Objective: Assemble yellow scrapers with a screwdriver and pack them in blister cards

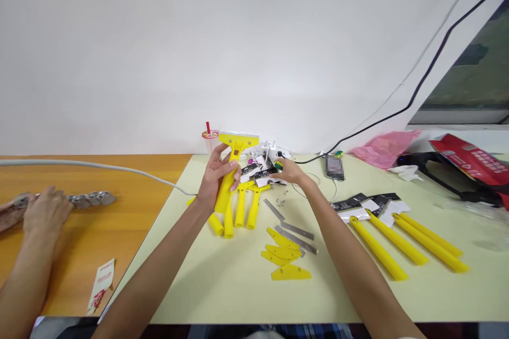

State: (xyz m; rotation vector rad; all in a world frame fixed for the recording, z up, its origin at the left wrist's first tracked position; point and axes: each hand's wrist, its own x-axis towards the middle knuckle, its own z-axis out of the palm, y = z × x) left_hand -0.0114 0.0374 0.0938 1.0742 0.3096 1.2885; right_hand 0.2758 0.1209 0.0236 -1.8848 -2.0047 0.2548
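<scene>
In my left hand (214,177) is a yellow scraper (227,183), held upright by its handle with the blade edge at the top. My right hand (291,170) reaches over the back of the table, its fingers closed on a small green-and-yellow object (279,165) whose kind I cannot make out. Several yellow scraper handles (240,209) lie below my left hand. Between my forearms are loose metal blades (297,230), yellow plastic cover plates (290,273) and small screws (280,203).
Yellow tubes (379,249) with black-and-white packaging (360,204) lie on the right. A phone (334,167), a lidded cup (210,140), cables and a red bag (475,159) sit toward the back. At left, another person's hand (47,209) touches a row of metal parts (91,199).
</scene>
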